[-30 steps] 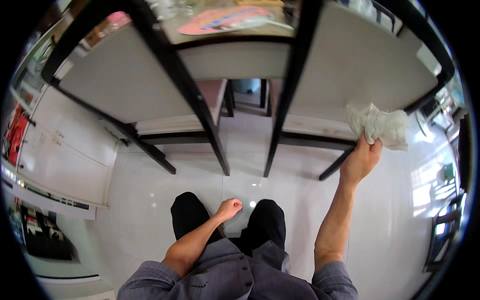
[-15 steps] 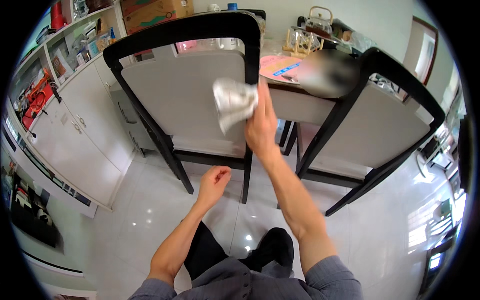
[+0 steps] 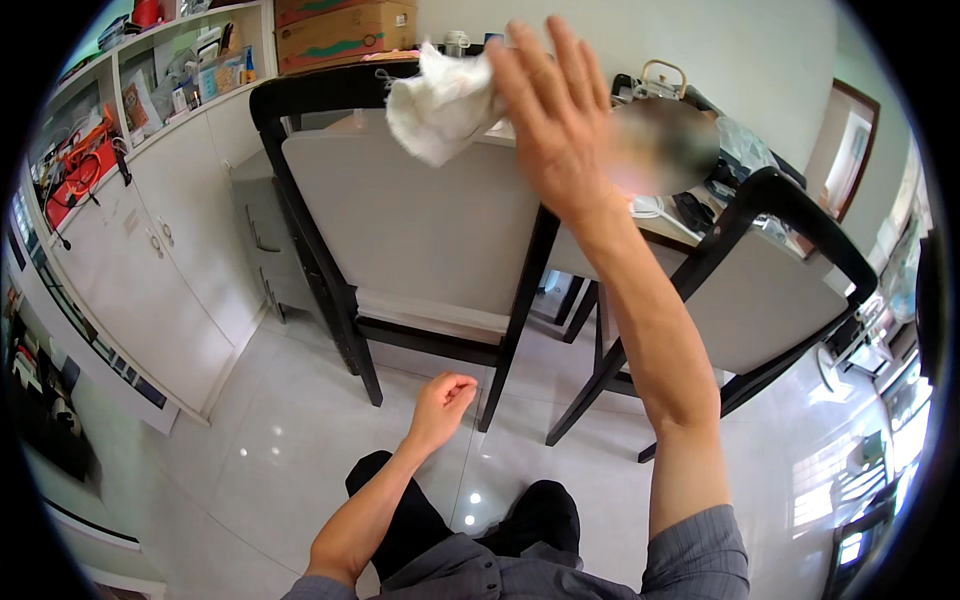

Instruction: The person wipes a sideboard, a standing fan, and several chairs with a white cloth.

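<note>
My right hand (image 3: 560,125) is raised over the right end of the near chair's top rail, fingers stretched forward. A crumpled white cloth (image 3: 440,108) hangs at its thumb side and covers part of the black rail; the thumb's grip is hidden behind it. The chair (image 3: 410,215) has a light grey back panel in a black frame. Low in front of it, my left hand (image 3: 443,410) is loosely closed with nothing showing in it, apart from the chair.
A second black-and-grey chair (image 3: 770,280) stands to the right at the table (image 3: 665,232), which bears a kettle and other items. White cabinets (image 3: 150,250) with open shelves line the left. Cardboard boxes (image 3: 345,38) are stacked behind. Glossy pale tiles (image 3: 290,480) cover the floor.
My right hand has moved up and forward with the cloth, from the chair's right post to its top rail. The view has shifted; my left hand stays low and closed.
</note>
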`<action>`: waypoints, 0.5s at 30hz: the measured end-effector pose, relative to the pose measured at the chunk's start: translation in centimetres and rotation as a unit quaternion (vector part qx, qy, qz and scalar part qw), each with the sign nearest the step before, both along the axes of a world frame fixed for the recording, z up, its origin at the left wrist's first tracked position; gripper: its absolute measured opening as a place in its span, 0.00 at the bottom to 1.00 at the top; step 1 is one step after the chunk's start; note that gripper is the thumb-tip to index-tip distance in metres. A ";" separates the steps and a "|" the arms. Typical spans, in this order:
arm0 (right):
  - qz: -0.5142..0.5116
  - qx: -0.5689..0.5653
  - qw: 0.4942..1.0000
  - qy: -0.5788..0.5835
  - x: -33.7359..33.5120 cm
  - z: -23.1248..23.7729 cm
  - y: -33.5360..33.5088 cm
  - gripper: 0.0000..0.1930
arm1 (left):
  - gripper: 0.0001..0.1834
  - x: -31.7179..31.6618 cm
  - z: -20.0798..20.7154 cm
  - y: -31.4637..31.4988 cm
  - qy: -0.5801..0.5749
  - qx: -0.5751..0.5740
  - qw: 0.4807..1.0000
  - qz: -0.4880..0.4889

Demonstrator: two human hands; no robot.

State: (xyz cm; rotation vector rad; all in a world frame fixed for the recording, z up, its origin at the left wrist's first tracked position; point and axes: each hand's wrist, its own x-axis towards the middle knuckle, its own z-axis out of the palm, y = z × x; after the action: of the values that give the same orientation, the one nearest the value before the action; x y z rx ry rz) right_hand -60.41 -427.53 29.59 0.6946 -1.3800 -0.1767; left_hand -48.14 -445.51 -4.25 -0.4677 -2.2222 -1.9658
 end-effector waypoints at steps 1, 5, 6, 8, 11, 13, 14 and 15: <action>-0.008 0.038 0.999 -0.034 0.4 -1.7 -0.4 0.27 | 0.07 0.1 -0.2 -0.3 0.007 -0.003 1.000 0.006; -0.055 0.224 0.954 -0.190 1.2 -12.9 -1.1 0.28 | 0.07 0.3 -0.4 -0.9 0.001 0.010 1.000 0.018; -0.123 0.319 0.902 -0.264 1.8 -15.6 -0.6 0.27 | 0.07 0.4 -0.3 -1.0 -0.028 0.010 0.999 0.017; -0.208 0.468 0.808 -0.292 2.0 -18.4 -0.4 0.29 | 0.07 0.2 0.3 -1.1 0.002 0.033 0.999 0.021; -0.177 0.407 0.864 -0.236 1.7 -15.2 -1.2 0.24 | 0.06 -0.2 1.6 -1.2 0.034 0.063 0.997 0.036; -0.055 0.273 0.946 -0.168 0.1 -9.0 -3.2 0.24 | 0.05 -0.2 2.4 -1.2 0.048 0.060 0.996 0.039; -0.078 0.250 0.957 -0.127 -0.3 -5.7 -3.6 0.26 | 0.05 -0.3 2.8 -1.2 0.055 0.053 0.996 0.039; -0.059 0.202 0.975 -0.068 -0.9 -2.5 -4.4 0.27 | 0.05 -0.3 3.1 -1.2 0.053 0.048 0.997 0.036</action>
State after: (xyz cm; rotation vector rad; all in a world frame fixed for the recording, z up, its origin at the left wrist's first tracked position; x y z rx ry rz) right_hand -61.30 -431.93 27.07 0.9762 -1.5351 -0.5237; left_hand -48.41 -446.68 -1.11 -0.4623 -2.0419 -1.9534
